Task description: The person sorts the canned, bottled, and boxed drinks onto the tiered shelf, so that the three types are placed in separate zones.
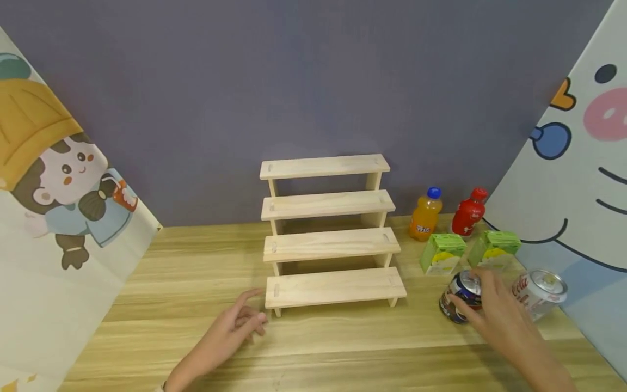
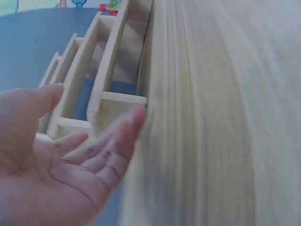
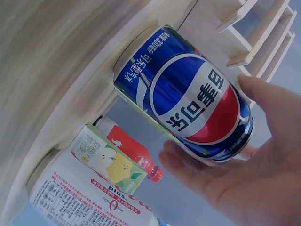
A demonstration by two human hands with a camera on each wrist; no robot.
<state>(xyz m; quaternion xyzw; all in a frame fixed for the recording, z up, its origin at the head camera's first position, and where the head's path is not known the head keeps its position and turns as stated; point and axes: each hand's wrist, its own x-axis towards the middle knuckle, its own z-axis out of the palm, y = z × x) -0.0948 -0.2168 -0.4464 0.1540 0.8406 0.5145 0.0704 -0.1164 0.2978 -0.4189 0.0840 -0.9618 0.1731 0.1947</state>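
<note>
My right hand is around a blue cola can standing on the table at the right. Its thumb lies on the near side of the can, with the fingers curled round the far side. In the right wrist view the can's label faces the camera. My left hand holds nothing; its fingers are loosely bent beside the left end of the lowest step of a wooden four-step rack. The left wrist view shows its fingertips close to the rack's end.
A white cola can stands right of the blue one. Behind them are two green juice cartons, an orange drink bottle and a red bottle. A grey wall rises behind the rack, with printed panels at both sides.
</note>
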